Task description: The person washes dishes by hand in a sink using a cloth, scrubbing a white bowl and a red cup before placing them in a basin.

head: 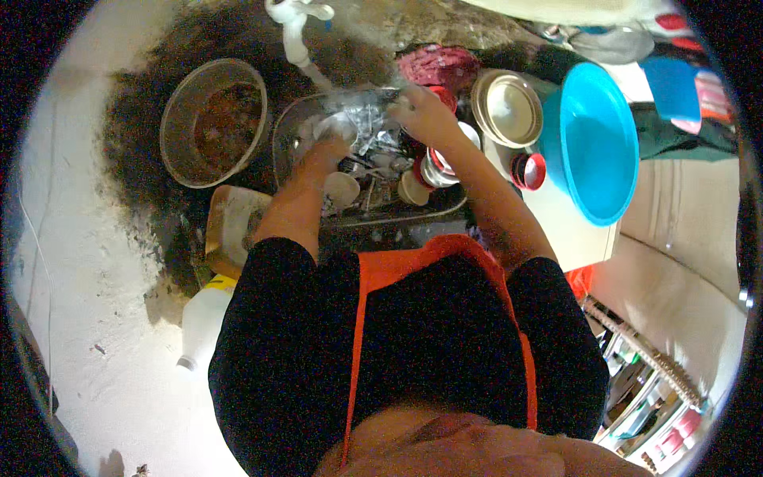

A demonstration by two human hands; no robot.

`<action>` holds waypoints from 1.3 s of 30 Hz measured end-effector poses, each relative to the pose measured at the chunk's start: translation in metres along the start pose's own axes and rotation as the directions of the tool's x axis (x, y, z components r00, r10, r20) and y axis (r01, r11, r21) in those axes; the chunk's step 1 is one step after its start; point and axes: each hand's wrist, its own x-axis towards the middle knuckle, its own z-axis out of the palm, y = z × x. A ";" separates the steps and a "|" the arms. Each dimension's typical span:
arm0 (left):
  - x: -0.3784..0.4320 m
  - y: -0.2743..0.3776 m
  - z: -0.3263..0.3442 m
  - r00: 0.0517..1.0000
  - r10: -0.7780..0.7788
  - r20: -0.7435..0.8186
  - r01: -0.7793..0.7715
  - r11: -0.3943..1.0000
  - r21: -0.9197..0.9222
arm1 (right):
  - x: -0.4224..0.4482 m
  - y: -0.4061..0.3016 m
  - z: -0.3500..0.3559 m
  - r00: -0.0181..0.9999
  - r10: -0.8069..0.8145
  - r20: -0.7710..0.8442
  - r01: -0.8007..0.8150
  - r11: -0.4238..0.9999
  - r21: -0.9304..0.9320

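A clear plastic basin [280, 161] sits before me, full of cutlery [378, 137] and several cups and bowls. Deep in its left part is my left hand [335, 134], blurred among pale, shiny items; its grip is hidden. Over the back right rim my right hand [422, 113] is raised with fingers curled, and whether it holds anything is unclear. A red item [442, 98] lies just behind that hand. Below my right forearm are a metal cup [438, 170] with red edging and a beige cup [413, 189]. A pale round cup [341, 189] lies near the front.
A white tap pipe [293, 42] stands behind the basin. To the left are a clear tub [170, 143] and a tray-like container [217, 220]. On the right, stacked plates [506, 110], small red bowls [529, 171] and a large blue basin [596, 143] crowd a white surface [566, 232].
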 end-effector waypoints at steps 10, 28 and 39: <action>-0.031 0.030 -0.059 0.956 -0.202 -0.213 0.127 0.939 -0.320 | 0.086 -0.085 0.058 0.966 -0.182 0.185 -0.020 0.656 0.754; -0.119 0.066 -0.168 0.850 -0.237 -0.471 -0.520 -0.232 -0.822 | 0.022 -0.127 0.019 0.663 -0.643 -0.383 0.464 0.755 -0.463; -0.141 0.117 -0.164 0.859 -0.391 -0.332 -0.506 -0.748 -0.429 | 0.007 -0.101 0.082 0.731 -0.496 -0.469 0.478 0.862 -0.165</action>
